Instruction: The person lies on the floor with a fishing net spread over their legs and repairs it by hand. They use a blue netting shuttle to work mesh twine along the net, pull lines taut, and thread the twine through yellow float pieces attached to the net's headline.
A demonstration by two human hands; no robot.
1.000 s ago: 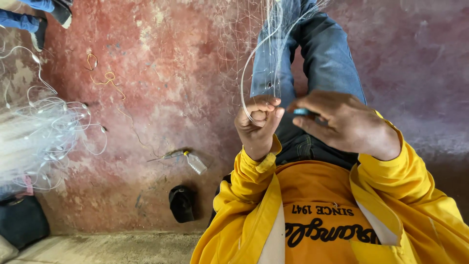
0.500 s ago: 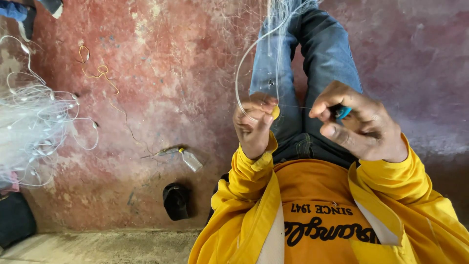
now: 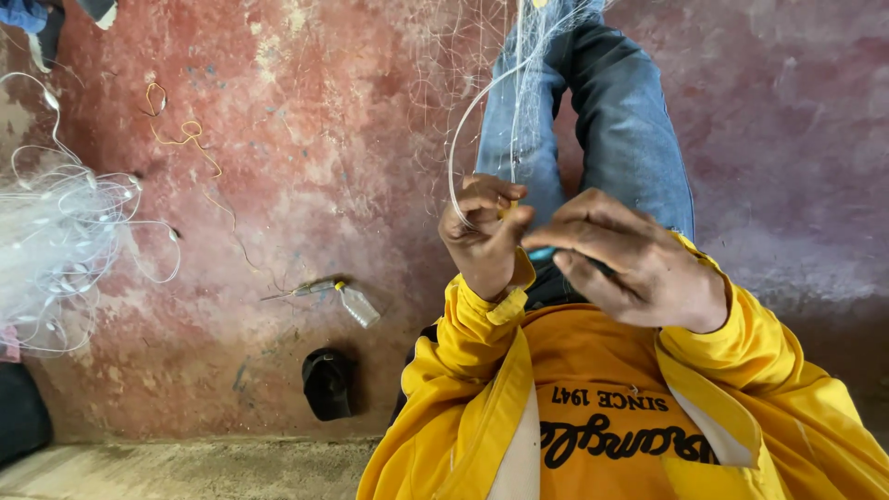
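Both hands have drawn together since a moment ago: the left hand pinches the white line, which arcs toward twelve o'clock, while the right hand now grips a blue netting needle, its long axis running nine-to-three, over the jeans.

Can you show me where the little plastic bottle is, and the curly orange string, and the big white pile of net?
Small clear plastic bottle (image 3: pixel 356 306): head view, on the middle of its body.
Curly orange string (image 3: pixel 190 134): head view, on a loop lying on the red floor.
White heap of fishing net (image 3: pixel 56 245): head view, on the bunched middle.
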